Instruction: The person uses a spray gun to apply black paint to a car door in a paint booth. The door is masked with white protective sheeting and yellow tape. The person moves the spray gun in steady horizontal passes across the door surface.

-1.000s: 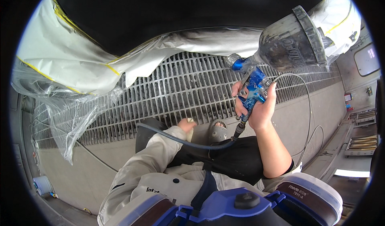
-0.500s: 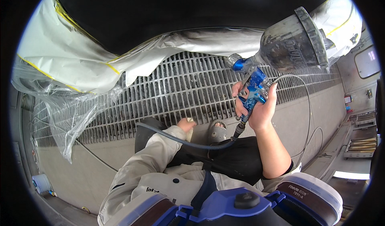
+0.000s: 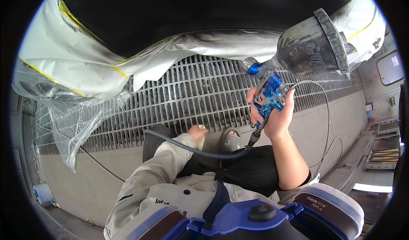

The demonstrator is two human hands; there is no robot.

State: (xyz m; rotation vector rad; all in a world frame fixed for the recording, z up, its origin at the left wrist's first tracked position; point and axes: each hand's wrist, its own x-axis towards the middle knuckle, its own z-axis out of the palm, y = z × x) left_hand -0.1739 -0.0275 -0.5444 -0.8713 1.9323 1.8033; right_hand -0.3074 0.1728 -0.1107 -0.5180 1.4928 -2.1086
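**Spray gun held up under the masked panel**

Head view: almost nothing differs from half a second ago. My right hand (image 3: 276, 117) keeps the same wrap around the handle of the blue spray gun (image 3: 267, 96), grip closed on it, fingers curled over the front, at the right and a little farther off than my knees. The gun sits at the same tilt, its nozzle pointing left toward the black panel (image 3: 204, 14) overhead. The grey paint cup (image 3: 313, 48) on top of the gun is smeared with overspray and lidded, so I cannot tell what it holds. The air hose (image 3: 191, 148) sags from the gun's base leftward across my lap as before.

My left hand (image 3: 197, 132) has stayed low near the middle, closed on a pale cloth (image 3: 202, 138), just above my knee. White masking sheet (image 3: 85, 65) with yellow tape edges hangs under the panel, clear plastic film (image 3: 72, 121) trailing at the left. Below lies the metal floor grate (image 3: 179, 99), with my sandalled foot (image 3: 231, 140) beside its near edge.
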